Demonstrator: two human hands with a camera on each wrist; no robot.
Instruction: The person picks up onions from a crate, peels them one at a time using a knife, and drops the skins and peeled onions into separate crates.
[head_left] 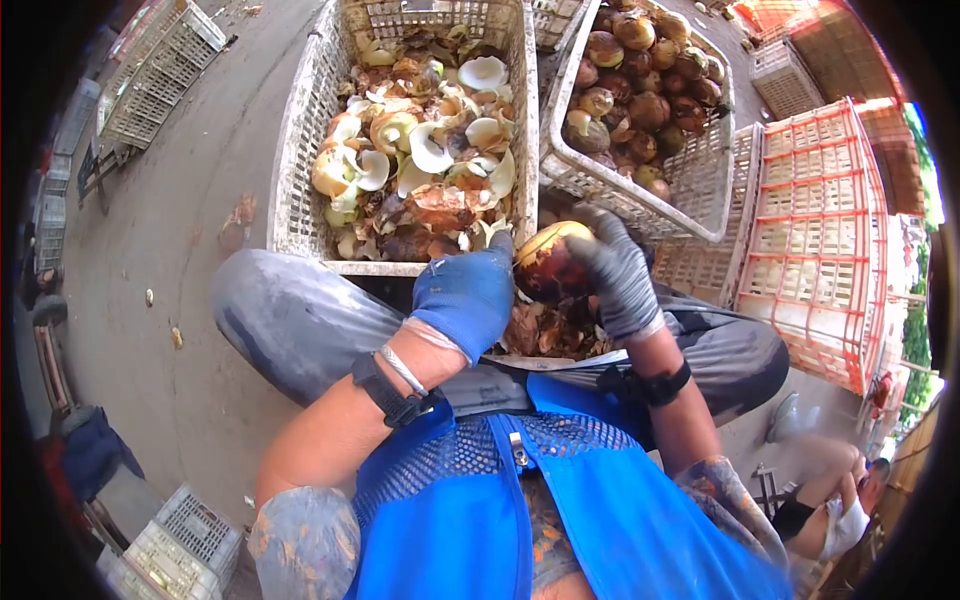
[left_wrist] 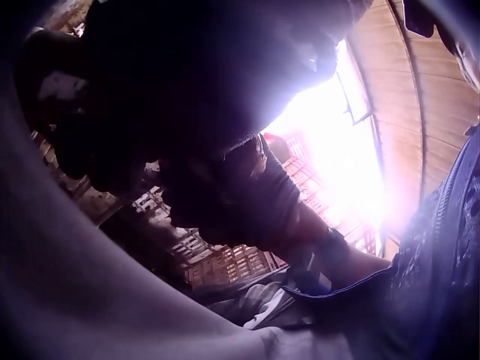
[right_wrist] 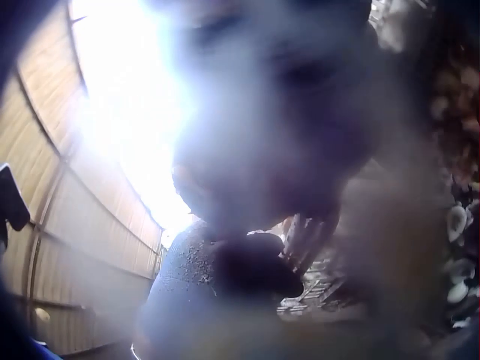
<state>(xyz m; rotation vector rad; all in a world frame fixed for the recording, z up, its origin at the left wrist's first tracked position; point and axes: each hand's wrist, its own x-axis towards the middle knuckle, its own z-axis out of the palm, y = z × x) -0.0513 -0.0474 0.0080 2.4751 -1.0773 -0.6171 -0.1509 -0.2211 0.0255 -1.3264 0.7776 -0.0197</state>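
A large onion (head_left: 553,262), dark red-brown with a bared yellow top, is held in front of the person's lap. The right hand (head_left: 622,275), in a grey striped glove, grips it from its right side. Close against the onion's left side is the left hand (head_left: 465,295), in a blue glove with a dirty thumb tip. Its fingers are hidden below the back of the hand, and I cannot tell whether they hold something. In the left wrist view the gloved hands are dark against glare; the right wrist view is blurred.
A dirty white crate (head_left: 283,190) full of onion skins and pale peeled layers stands ahead. To its right, a tilted crate (head_left: 640,203) holds several whole onions. Brown skins (head_left: 560,335) lie between the legs. Stacked crates (head_left: 810,250) stand at right; another person (head_left: 835,510) sits behind.
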